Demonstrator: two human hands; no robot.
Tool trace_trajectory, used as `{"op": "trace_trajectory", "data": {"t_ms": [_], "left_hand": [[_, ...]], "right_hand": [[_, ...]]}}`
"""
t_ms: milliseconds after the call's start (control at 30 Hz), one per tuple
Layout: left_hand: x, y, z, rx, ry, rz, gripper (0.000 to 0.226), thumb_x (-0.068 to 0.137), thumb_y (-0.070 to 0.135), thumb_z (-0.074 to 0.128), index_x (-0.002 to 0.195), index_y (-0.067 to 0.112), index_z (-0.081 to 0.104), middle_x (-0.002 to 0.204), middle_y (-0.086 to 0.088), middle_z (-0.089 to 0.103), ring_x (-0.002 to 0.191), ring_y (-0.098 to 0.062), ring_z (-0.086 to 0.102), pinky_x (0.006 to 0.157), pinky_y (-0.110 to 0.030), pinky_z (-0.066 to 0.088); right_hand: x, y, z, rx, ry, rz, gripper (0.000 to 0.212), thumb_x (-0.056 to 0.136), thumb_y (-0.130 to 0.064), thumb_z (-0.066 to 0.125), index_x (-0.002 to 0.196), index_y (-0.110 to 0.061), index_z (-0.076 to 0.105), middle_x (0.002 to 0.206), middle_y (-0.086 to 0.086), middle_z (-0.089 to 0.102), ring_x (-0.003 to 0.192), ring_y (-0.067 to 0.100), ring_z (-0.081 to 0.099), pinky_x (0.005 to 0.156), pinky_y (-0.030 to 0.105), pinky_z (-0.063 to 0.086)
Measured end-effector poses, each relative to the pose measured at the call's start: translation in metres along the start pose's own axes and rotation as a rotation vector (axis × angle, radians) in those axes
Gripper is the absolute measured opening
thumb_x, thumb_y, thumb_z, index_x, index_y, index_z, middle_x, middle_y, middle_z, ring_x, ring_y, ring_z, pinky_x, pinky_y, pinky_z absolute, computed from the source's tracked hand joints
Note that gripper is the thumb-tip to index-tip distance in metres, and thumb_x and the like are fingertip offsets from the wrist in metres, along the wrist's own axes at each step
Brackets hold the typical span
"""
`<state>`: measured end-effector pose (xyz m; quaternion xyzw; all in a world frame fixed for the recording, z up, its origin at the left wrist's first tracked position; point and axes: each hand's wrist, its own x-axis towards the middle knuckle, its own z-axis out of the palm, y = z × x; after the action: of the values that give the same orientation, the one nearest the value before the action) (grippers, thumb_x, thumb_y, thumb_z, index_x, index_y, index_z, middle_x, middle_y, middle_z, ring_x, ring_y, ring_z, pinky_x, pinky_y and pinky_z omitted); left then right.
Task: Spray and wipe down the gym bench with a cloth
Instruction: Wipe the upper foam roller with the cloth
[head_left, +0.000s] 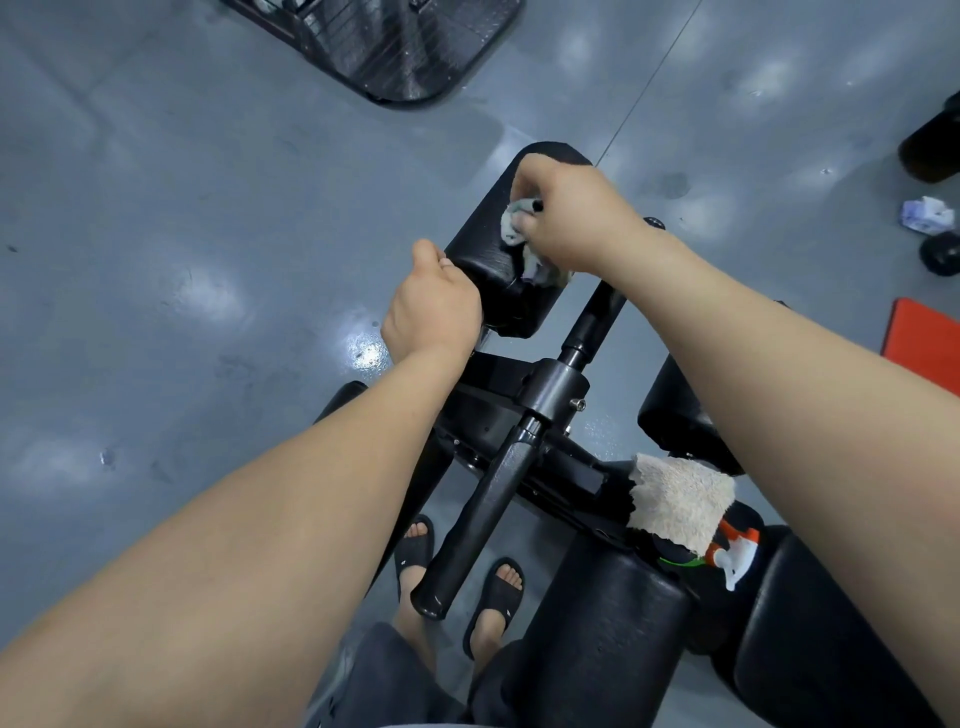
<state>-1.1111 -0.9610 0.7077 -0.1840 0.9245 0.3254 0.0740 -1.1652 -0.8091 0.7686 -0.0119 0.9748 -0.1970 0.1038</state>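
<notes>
A black roller pad (488, 244) of the gym bench lies ahead of me above the bench's black frame (550, 389). My right hand (571, 218) presses a small grey cloth (519, 228) against the pad's top side and is closed on it. My left hand (434, 306) grips the pad's near end. A spray bottle (735, 556) with a white and orange head lies on the bench at lower right, partly under a beige towel (680, 499).
Black padded bench sections (613, 634) fill the lower right. A black handle bar (483, 519) slants down toward my sandalled feet (498, 597). A dark machine base (395, 47) sits on the grey floor ahead. An orange mat (924, 338) and a crumpled wrapper (930, 213) lie at right.
</notes>
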Motion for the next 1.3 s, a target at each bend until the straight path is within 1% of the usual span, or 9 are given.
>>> {"op": "trace_trajectory", "data": {"t_ms": [67, 167, 267, 333, 433, 767, 900, 1100, 1300], "left_hand": [[0.000, 0.000, 0.000, 0.004, -0.004, 0.000, 0.018, 0.103, 0.025, 0.028, 0.110, 0.022, 0.044, 0.072, 0.004, 0.051, 0.081, -0.035, 0.052, 0.072, -0.036, 0.035], [-0.001, 0.001, -0.001, 0.002, -0.003, -0.001, 0.019, 0.103, 0.024, 0.028, 0.112, 0.022, 0.044, 0.077, 0.001, 0.055, 0.081, -0.035, 0.052, 0.072, -0.036, 0.036], [-0.001, 0.002, -0.003, -0.002, -0.004, -0.005, 0.019, 0.102, 0.023, 0.027, 0.112, 0.022, 0.044, 0.080, 0.000, 0.057, 0.081, -0.035, 0.053, 0.073, -0.037, 0.036], [0.000, 0.002, -0.002, -0.002, -0.009, -0.005, 0.018, 0.103, 0.024, 0.027, 0.110, 0.022, 0.043, 0.075, 0.001, 0.055, 0.081, -0.035, 0.054, 0.072, -0.037, 0.036], [0.000, 0.001, -0.001, -0.005, -0.015, -0.012, 0.015, 0.103, 0.028, 0.028, 0.108, 0.024, 0.041, 0.073, 0.002, 0.055, 0.081, -0.035, 0.055, 0.072, -0.037, 0.036], [0.001, 0.004, 0.000, -0.008, -0.032, -0.065, 0.023, 0.104, 0.037, 0.030, 0.112, 0.020, 0.043, 0.105, -0.007, 0.068, 0.086, -0.031, 0.048, 0.076, -0.038, 0.032], [0.002, 0.004, 0.002, 0.008, -0.042, -0.074, 0.032, 0.104, 0.039, 0.030, 0.119, 0.019, 0.049, 0.113, -0.007, 0.068, 0.090, -0.029, 0.049, 0.079, -0.037, 0.033], [0.004, 0.005, 0.004, 0.009, -0.048, -0.076, 0.044, 0.105, 0.045, 0.028, 0.125, 0.018, 0.056, 0.130, -0.005, 0.058, 0.114, -0.032, 0.057, 0.086, -0.041, 0.035], [0.004, 0.005, 0.005, 0.035, -0.057, -0.079, 0.050, 0.104, 0.047, 0.026, 0.122, 0.018, 0.062, 0.125, -0.004, 0.056, 0.105, -0.030, 0.056, 0.083, -0.041, 0.032]], "right_hand": [[-0.002, -0.006, -0.002, 0.308, 0.008, 0.141, 0.010, 0.095, -0.020, 0.059, 0.105, -0.023, 0.059, 0.103, 0.001, 0.061, 0.071, 0.026, 0.070, 0.056, 0.032, 0.057], [-0.002, -0.016, -0.003, 0.659, 0.057, 0.307, 0.007, 0.090, -0.018, 0.069, 0.091, -0.020, 0.062, 0.098, 0.005, 0.064, 0.084, 0.027, 0.074, 0.062, 0.040, 0.064], [-0.002, -0.016, 0.000, 0.399, -0.067, 0.217, 0.029, 0.082, -0.026, 0.075, 0.107, -0.014, 0.065, 0.101, 0.006, 0.069, 0.093, 0.022, 0.070, 0.079, 0.037, 0.059], [-0.004, -0.012, 0.001, 0.099, -0.116, 0.098, 0.040, 0.083, -0.029, 0.075, 0.118, -0.017, 0.059, 0.108, 0.002, 0.059, 0.100, 0.020, 0.058, 0.077, 0.029, 0.044], [-0.004, -0.005, 0.003, -0.045, -0.077, -0.031, 0.037, 0.089, -0.029, 0.073, 0.120, -0.016, 0.057, 0.107, 0.004, 0.046, 0.097, 0.021, 0.046, 0.076, 0.027, 0.031], [0.017, 0.008, 0.009, -0.190, 0.035, -0.034, 0.023, 0.096, -0.012, 0.059, 0.116, -0.005, 0.050, 0.101, 0.012, 0.052, 0.088, 0.027, 0.045, 0.070, 0.033, 0.034], [0.027, 0.016, 0.004, -0.194, 0.052, 0.037, 0.028, 0.094, -0.008, 0.056, 0.120, -0.003, 0.047, 0.117, 0.021, 0.056, 0.102, 0.038, 0.057, 0.074, 0.035, 0.040], [0.045, 0.032, -0.005, -0.199, 0.087, 0.118, 0.027, 0.095, -0.006, 0.054, 0.121, -0.002, 0.048, 0.120, 0.023, 0.056, 0.109, 0.040, 0.056, 0.075, 0.035, 0.037], [0.060, 0.046, -0.009, -0.176, 0.098, 0.171, 0.031, 0.092, -0.003, 0.054, 0.122, -0.003, 0.046, 0.123, 0.024, 0.054, 0.109, 0.041, 0.056, 0.081, 0.038, 0.042]]}}
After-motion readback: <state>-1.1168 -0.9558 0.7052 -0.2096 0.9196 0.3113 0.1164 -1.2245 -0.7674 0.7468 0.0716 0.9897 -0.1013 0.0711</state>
